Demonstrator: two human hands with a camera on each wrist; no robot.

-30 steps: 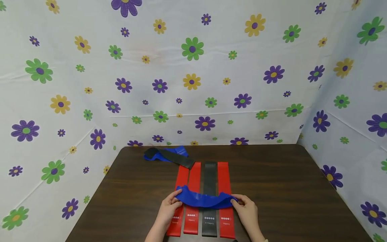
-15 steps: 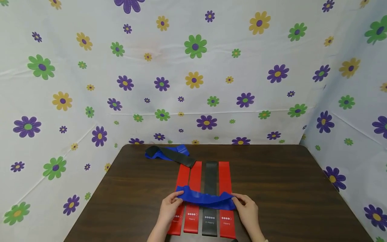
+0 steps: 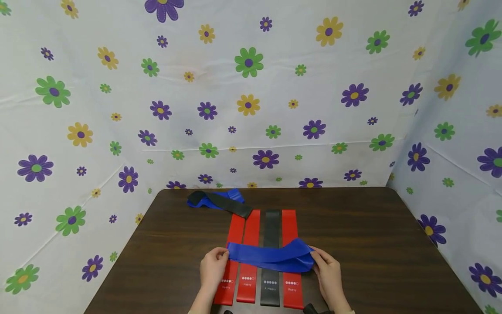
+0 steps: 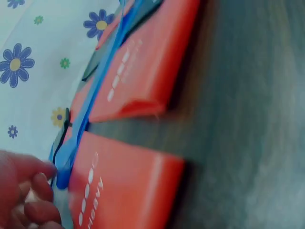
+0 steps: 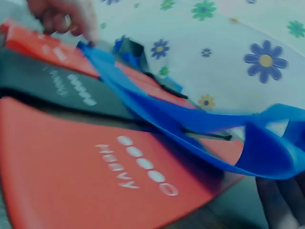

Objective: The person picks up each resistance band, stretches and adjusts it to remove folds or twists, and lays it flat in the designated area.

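A blue resistance band [image 3: 266, 257] stretches sideways between both hands, above a row of flat bands. My left hand [image 3: 213, 266] pinches its left end between thumb and fingers. At the other end my right hand [image 3: 328, 272] holds it, thumb and forefinger at the edge. The loop gapes there, as the right wrist view shows, where the blue band [image 5: 157, 114] flares near the right fingers [image 5: 281, 202]. Beneath lie red bands marked Heavy [image 3: 247, 279] and a black band marked X-Heavy [image 3: 270, 288], lengthwise side by side. The left wrist view is blurred.
At the back left of the dark wooden table [image 3: 353, 235], another black band [image 3: 229, 203] lies crossed over a blue band [image 3: 235, 195]. A flower-print cloth [image 3: 251, 126] hangs behind the table and at both sides.
Both hands have moved slightly apart, the right one to the right. The blue band is straighter, and its right end has spread into a wider loop. The flat bands stay in place.
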